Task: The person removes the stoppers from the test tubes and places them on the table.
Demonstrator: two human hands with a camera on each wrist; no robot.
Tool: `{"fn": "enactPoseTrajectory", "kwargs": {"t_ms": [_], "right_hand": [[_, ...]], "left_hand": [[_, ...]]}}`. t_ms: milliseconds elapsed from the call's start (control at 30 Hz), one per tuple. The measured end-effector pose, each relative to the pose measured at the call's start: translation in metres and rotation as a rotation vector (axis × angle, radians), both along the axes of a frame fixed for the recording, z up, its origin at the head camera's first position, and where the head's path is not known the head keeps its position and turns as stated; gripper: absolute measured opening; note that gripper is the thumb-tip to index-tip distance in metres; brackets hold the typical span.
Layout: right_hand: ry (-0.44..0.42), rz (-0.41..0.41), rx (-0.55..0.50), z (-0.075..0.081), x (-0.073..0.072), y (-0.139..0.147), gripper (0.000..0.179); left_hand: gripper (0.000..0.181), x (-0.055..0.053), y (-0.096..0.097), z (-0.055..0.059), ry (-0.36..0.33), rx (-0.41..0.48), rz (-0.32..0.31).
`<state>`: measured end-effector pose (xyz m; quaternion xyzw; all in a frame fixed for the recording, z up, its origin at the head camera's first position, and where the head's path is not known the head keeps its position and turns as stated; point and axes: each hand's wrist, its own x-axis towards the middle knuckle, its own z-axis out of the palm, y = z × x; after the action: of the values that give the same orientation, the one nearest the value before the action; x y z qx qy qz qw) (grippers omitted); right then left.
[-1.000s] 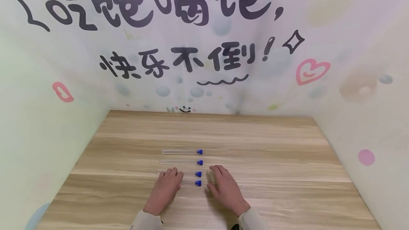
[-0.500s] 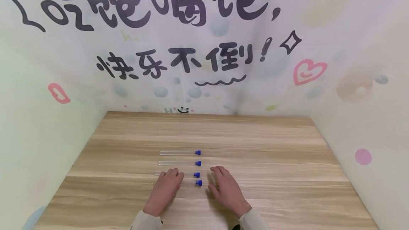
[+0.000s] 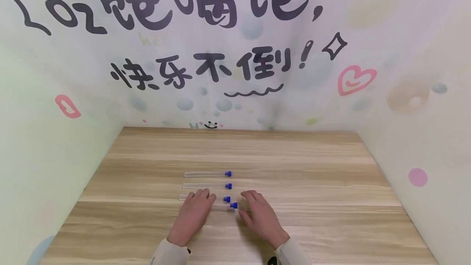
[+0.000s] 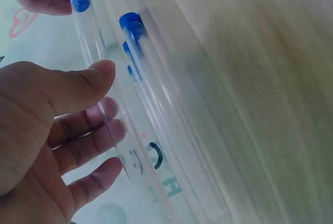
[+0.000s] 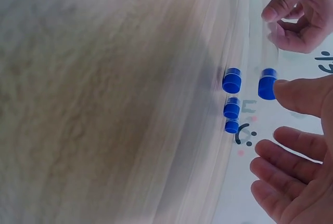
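My left hand (image 3: 193, 216) pinches a clear test tube (image 4: 94, 39) with a blue cap between thumb and fingertips. In the left wrist view this tube stands apart from the others, off the table. Its blue cap (image 3: 234, 205) points right, towards my right hand (image 3: 263, 218). That hand holds nothing; its fingers are relaxed and spread. In the right wrist view its thumb (image 5: 299, 96) overlaps the edge of the held tube's cap (image 5: 267, 86); whether they touch I cannot tell. Three more capped tubes lie on the table, the nearest one (image 3: 227, 199) partly hidden behind my left hand.
Beyond the hands, the two farther test tubes, a middle one (image 3: 204, 186) and a far one (image 3: 204, 174), lie parallel with caps to the right. The wood-grain table (image 3: 312, 167) is bounded by printed white walls (image 3: 165, 109) at back and sides.
The nearest tube has been raised by my left hand and its cap has shifted right and away from me. My right hand has hardly moved; the other three tubes lie as before.
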<state>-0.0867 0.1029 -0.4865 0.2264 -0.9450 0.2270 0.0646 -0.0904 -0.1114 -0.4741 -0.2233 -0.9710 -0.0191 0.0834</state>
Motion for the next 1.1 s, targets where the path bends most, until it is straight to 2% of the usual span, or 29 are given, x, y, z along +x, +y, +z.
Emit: {"fn": "enactPoseTrajectory", "kwargs": {"t_ms": [400,600,867,1100], "right_hand": [[-0.011,0.02,0.005,0.005,0.003,-0.001,0.036],[0.039,0.028,0.01,0.005,0.003,0.0,0.033],[0.056,0.01,0.032,0.007,0.002,0.002,0.033],[0.1,0.006,0.025,0.008,0.001,0.003,0.03]], "left_hand": [[0.015,0.002,0.007,0.005,0.029,-0.017,-0.035],[0.018,0.002,0.009,0.007,0.052,-0.02,-0.048],[0.019,0.003,0.013,0.011,0.073,0.005,-0.077],[0.02,0.004,0.016,0.015,0.043,0.004,-0.083]]}}
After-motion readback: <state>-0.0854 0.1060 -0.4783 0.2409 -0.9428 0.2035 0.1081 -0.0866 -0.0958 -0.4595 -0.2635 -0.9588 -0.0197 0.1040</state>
